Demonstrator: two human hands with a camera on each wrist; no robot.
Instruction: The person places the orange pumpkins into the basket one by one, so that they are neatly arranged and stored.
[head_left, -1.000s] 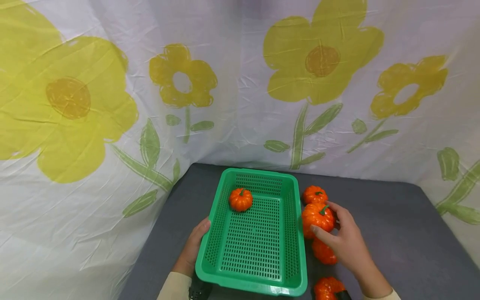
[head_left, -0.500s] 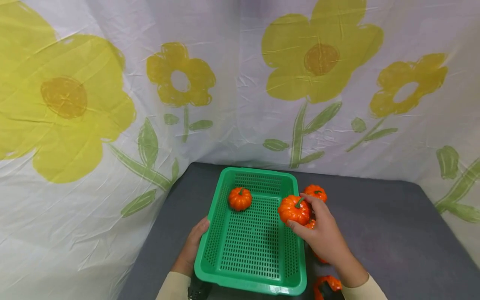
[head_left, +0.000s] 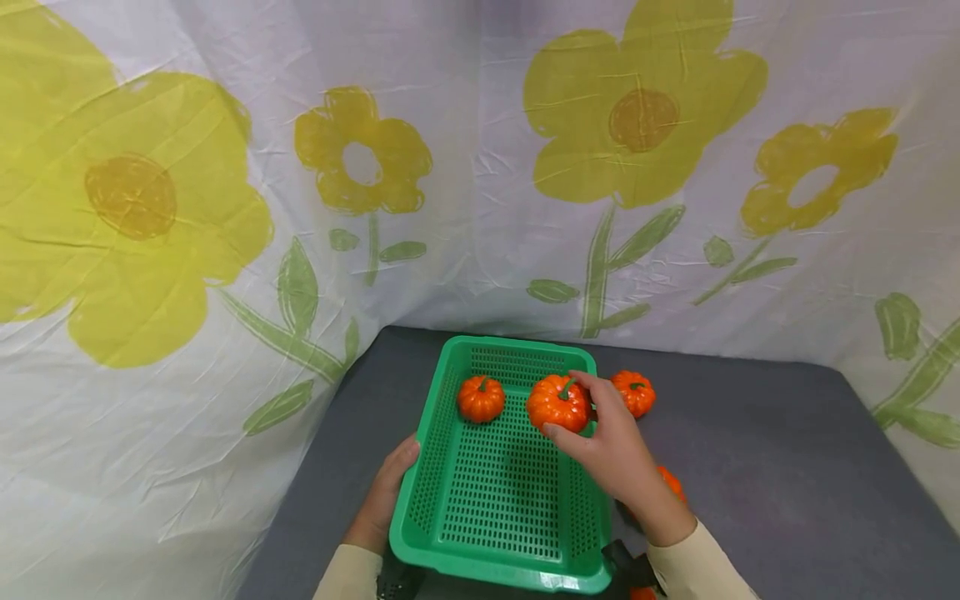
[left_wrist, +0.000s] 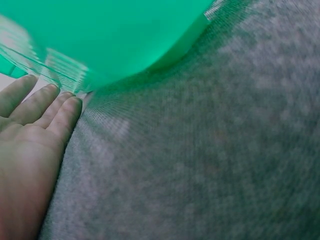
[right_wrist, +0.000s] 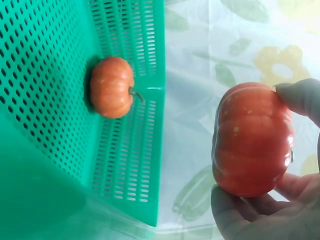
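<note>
My right hand [head_left: 617, 443] grips an orange pumpkin [head_left: 558, 403] above the right part of a green basket [head_left: 510, 577]. In the right wrist view, thumb and fingers hold that pumpkin [right_wrist: 253, 140] from opposite sides. A smaller pumpkin [head_left: 481, 399] lies inside the basket toward its far left corner, also visible in the right wrist view [right_wrist: 111, 87]. My left hand [head_left: 382, 492] touches the basket's left side; the left wrist view shows its fingers [left_wrist: 64, 112] fairly straight against the green wall [left_wrist: 125, 40].
Right of the basket, one pumpkin [head_left: 633, 393] lies near the far corner. Another [head_left: 672, 482] is partly hidden by my right forearm, and a bit of orange [head_left: 642, 593] shows at the bottom edge. A flowered cloth [head_left: 480, 250] hangs behind the dark table [head_left: 772, 467].
My right hand has taken the pumpkin from the group on the right and carried it leftward over the basket. The left hand has stayed at the basket's side.
</note>
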